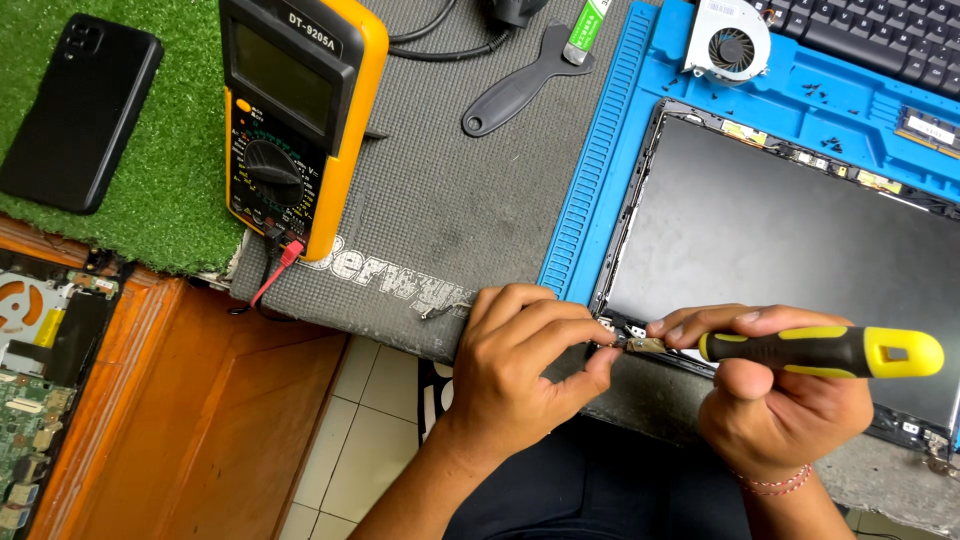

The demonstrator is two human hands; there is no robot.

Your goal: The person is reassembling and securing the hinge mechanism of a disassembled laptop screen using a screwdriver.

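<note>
A bare laptop screen panel (780,240) lies on a blue work mat (610,150). My right hand (770,395) grips a black and yellow screwdriver (830,350), held level, its tip at the small metal hinge bracket (632,343) on the panel's near left corner. My left hand (520,365) rests on the table edge, with thumb and fingertips pinching at that same corner beside the screwdriver tip.
A yellow multimeter (290,110) and a black plastic pry tool (520,85) lie on the grey mat (450,190). A black phone (80,110) sits on green turf. A fan (728,40), loose screws (825,95) and a keyboard (880,30) are at the back right. Circuit boards (30,400) lie lower left.
</note>
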